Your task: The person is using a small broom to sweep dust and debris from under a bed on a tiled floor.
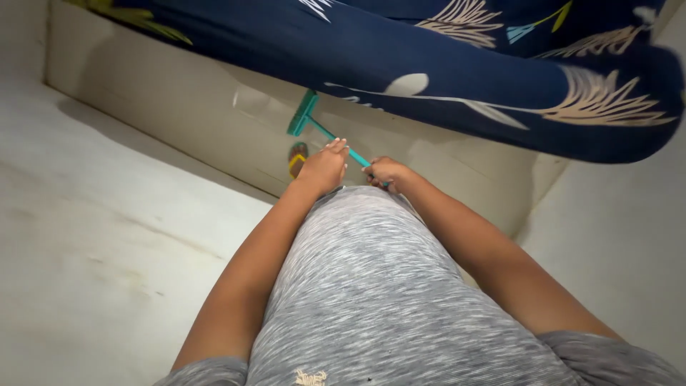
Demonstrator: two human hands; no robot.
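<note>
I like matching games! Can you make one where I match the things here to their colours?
Things:
1. tool with long handle
2. hanging cloth
3. person's shirt
4. floor

Colours:
A. dark blue with pale leaf shapes
B. off-white
C. teal
D. mottled grey

Pairs: 1-C, 2-A, 3-D, 4-B

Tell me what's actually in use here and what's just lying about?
In use:
- teal mop, handle held by both hands
- left hand
- right hand

Lying about:
- slipper by the wall
- blue patterned cloth hanging overhead
</note>
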